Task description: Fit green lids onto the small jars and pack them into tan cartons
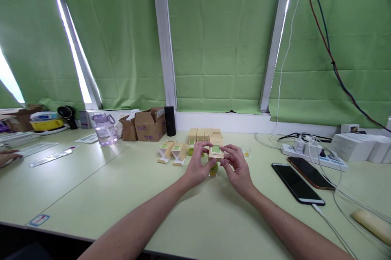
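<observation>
A small cream carton with a green label (216, 151) is held between both hands, just above the table. My left hand (197, 166) pinches its left side with thumb and fingers, while my right hand (240, 169) grips the right side the same way. Right below the carton stands a little clear jar (213, 171) with green and yellow showing. To the left lie two cartons with flaps open, one (166, 151) beside the other (180, 153). Several more cartons (200, 134) stand behind my hands. A clear round container (245, 152) sits just right of them.
On the right are two phones, a black one (297, 183) and a brown-edged one (311, 173), a power strip (314, 156) with cables, and white boxes (351, 147). Leftward stand a cardboard box (150, 125), a black cylinder (170, 121) and a purple bottle (105, 130). Another person's hand (8, 156) shows at far left.
</observation>
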